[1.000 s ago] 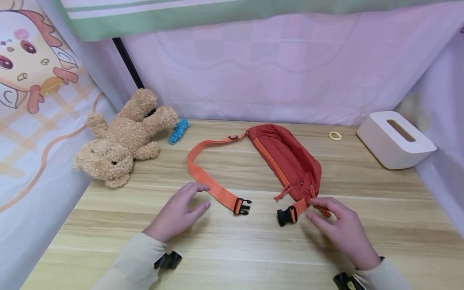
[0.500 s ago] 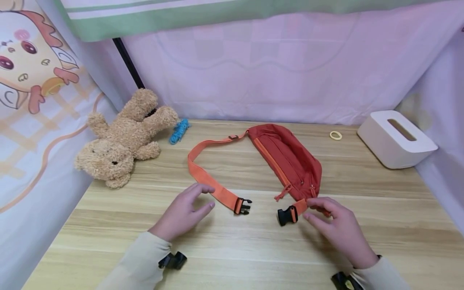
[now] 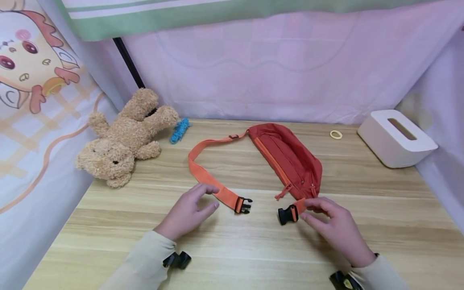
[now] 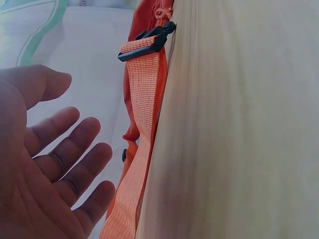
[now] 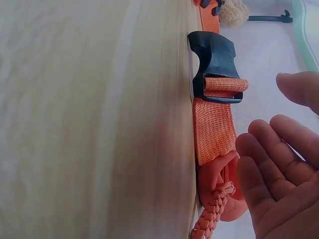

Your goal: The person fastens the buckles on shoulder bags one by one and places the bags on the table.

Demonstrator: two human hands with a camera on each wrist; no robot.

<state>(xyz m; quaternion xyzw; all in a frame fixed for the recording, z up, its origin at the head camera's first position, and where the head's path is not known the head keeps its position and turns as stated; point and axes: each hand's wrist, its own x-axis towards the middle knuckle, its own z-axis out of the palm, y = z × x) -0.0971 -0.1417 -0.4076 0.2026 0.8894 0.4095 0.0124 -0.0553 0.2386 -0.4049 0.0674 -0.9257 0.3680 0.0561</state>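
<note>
Red fabric waist bag (image 3: 290, 161) with orange webbing strap (image 3: 208, 177) lies mid-table, unbuckled. Right hand (image 3: 333, 229), fingers loosely spread, holds nothing beside the black socket buckle (image 3: 287, 214). Left hand (image 3: 188, 211), relaxed and empty, hovers near the pronged buckle (image 3: 245, 205). Plush bear (image 3: 121, 141) lies far left.

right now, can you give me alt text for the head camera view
Two hands hover over a wooden table, the left hand by an orange strap and the right hand by the black buckle of a red waist bag. A teddy bear lies left, a white tissue box right.
</note>
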